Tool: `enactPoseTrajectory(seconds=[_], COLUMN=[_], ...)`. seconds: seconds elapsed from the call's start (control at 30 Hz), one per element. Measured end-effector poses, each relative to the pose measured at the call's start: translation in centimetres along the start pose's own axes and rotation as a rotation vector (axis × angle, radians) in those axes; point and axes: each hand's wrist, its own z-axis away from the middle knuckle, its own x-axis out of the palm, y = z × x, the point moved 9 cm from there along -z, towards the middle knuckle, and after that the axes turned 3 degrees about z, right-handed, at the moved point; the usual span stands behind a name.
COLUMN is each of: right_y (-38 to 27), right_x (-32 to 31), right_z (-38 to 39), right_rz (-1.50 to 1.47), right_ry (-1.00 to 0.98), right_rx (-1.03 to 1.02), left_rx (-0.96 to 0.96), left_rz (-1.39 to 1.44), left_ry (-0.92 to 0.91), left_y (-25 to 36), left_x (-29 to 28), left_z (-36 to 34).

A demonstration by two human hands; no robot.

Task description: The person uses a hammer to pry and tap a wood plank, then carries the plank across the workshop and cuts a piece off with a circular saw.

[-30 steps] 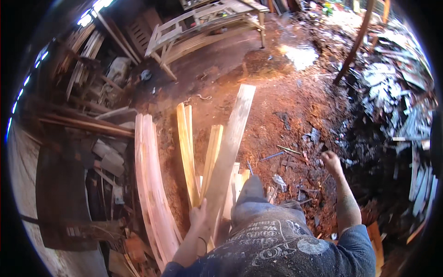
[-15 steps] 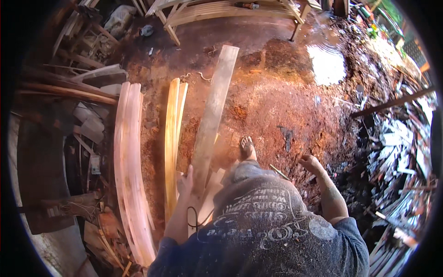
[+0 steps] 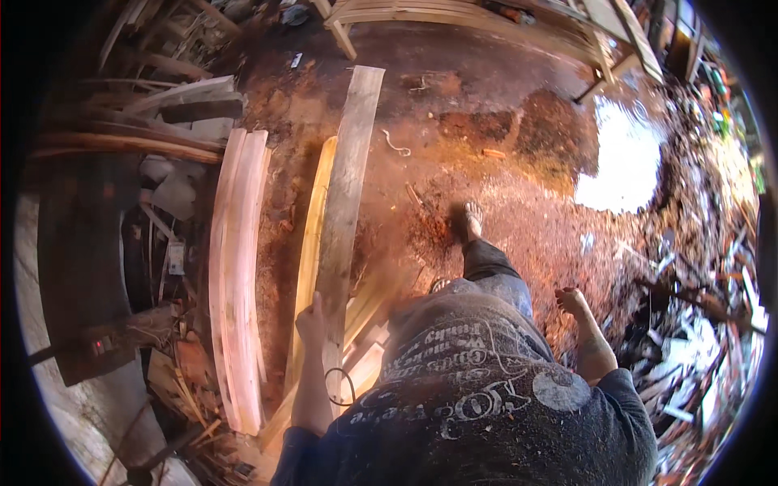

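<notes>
My left hand (image 3: 309, 324) is closed on the left edge of a long, weathered grey-brown board (image 3: 350, 170), with the thumb showing along it. The board slants away from my left side toward the far part of the floor, and its lower end is hidden near my body. My right hand (image 3: 571, 300) hangs out to the right above the ground. Its fingers are loosely curled and a little apart, with nothing visible in them. Just left of the held board lies a yellowish plank (image 3: 314, 215), partly covered by it.
Pinkish planks (image 3: 237, 275) lie stacked at the left, near scrap wood. More pale boards (image 3: 369, 356) lie beside my left leg. A wooden bench (image 3: 454, 18) stands at the far side. At right are a bright puddle (image 3: 620, 154) and a debris heap (image 3: 689, 356).
The held board's far end has swung left, now overlapping the yellowish plank. One foot has stepped forward and right. The whole view has turned, shifting the bench and puddle rightward.
</notes>
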Motion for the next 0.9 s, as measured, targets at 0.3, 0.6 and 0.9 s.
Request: enactPoseTrajectory(seconds=[0.3,0.6,0.9], right_y=[-45.3,-90.9,-105.2], right_x=[-13.9,3.4,30.6], right_z=[-22.9,-16.2,-11.1], right_rz=[1.092,0.599,1.185], right_ry=[0.346,0.059,-0.368], right_rx=[-0.707,-1.123,-1.183], left_rx=[-0.206,-0.444,-0.533], left_rz=[0.097,0.326,0.198], left_ry=[0.116,0.319,0.326], left_y=[7.7,11.5,15.2], left_x=[4.7,3.1,-8.4], left_z=[-4.3,-11.1,-32.4])
